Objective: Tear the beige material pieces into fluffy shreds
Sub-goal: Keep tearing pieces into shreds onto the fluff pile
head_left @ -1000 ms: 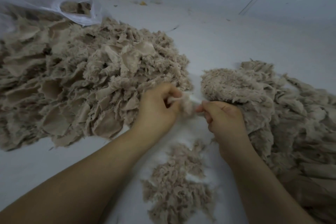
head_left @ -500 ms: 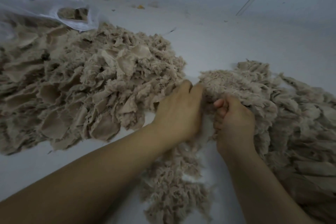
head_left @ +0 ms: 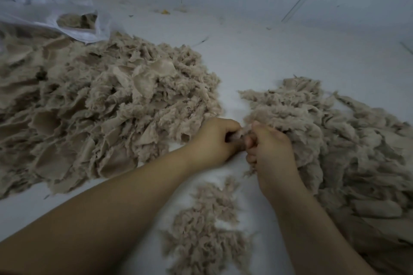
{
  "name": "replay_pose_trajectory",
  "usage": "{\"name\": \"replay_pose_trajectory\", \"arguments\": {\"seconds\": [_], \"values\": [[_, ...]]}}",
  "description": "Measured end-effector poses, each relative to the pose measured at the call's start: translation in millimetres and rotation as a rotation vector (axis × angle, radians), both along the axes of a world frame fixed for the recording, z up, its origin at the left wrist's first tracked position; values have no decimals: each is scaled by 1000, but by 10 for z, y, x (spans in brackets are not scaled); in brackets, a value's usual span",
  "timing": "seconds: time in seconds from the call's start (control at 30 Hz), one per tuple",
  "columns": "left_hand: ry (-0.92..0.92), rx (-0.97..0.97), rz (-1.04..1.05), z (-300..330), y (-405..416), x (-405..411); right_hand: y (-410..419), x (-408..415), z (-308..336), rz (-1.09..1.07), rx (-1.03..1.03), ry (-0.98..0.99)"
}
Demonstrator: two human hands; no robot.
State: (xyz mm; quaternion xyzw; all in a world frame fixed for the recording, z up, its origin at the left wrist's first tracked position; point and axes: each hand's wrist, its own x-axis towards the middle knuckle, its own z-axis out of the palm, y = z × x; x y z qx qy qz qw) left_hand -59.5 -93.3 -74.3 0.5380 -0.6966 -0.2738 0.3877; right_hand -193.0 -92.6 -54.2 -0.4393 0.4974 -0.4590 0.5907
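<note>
**Mid-tear on another beige piece**

We've got a small tuft of beige material [head_left: 240,135] pinched between both hands, right at the near edge of the right-hand heap [head_left: 335,140], and it looks like it's attached to that heap or only just coming off it. Our left hand [head_left: 214,143] has its fingers curled round one end, and our right hand [head_left: 271,147] is curled tight on the other, knuckles nearly touching. So we'd say we're at the grip-and-pull part of a tear.

Next we probably need to pull the hands apart, maybe with a twist, so the fibres fluff instead of snapping clean.

Just below our wrists sits a small shred pile [head_left: 207,230], likely the drop spot. The big left heap [head_left: 93,114] sits beside it on the white surface [head_left: 279,56], with a white plastic bag [head_left: 44,11] at its far edge.
</note>
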Motion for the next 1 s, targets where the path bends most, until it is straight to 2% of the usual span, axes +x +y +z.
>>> {"name": "replay_pose_trajectory", "arguments": {"seconds": [0.13,0.3,0.5,0.6,0.67,0.73,0.77,0.83,0.9,1.0], "values": [[14,-14,-34,60,96,245,5,-21,-7,-118,47,32],[1,27,-37,46,193,537,-11,-3,2,-153,113,-10],[-74,25,5,68,230,559,-1,-9,-28,-118,44,74],[-66,122,12,145,176,445,-4,7,-42,-103,9,90],[-143,155,52,170,149,366,-11,-5,-55,-77,-21,77],[-277,64,98,151,165,247,-5,3,-57,-10,-40,29],[-285,29,118,118,180,193,-7,10,-65,38,-42,1],[-241,20,150,55,191,127,-6,34,-88,154,-32,-22],[-149,31,143,52,199,105,-4,45,-109,236,-18,36],[66,49,137,119,228,105,-24,57,-113,186,49,73]]}}
